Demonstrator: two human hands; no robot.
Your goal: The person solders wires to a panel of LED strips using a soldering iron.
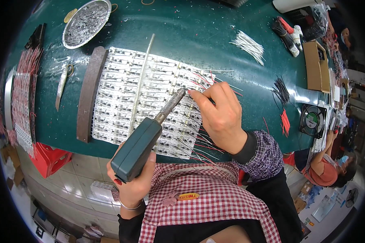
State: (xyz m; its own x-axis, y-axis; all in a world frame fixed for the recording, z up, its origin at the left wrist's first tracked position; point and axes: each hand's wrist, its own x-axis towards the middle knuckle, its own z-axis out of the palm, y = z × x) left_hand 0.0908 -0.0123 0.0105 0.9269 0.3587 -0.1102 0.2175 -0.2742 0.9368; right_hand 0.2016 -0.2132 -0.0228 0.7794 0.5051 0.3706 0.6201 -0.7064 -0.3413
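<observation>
My left hand (136, 182) is wrapped round a dark green soldering gun (138, 146). Its metal barrel slants up and to the right, with the tip close to the fingertips of my right hand (222, 117). That hand is closed in a pinch over a white panel of small circuit boards (121, 89); what it pinches is too small to make out. Thin red, black and white wires stick out from the panel's right side. A pale, narrow strip (142, 81) lies across the boards, and a brown bar (90, 95) runs along their left edge.
A metal dish of solder scraps (87, 23) stands at the far left, above scissors (62, 85). Bundles of white wires (249, 46), black wires (280, 91) and red wires (285, 122) lie rightward, near a black fan (313, 120) and cardboard box (315, 67). Another person (326, 170) works at far right.
</observation>
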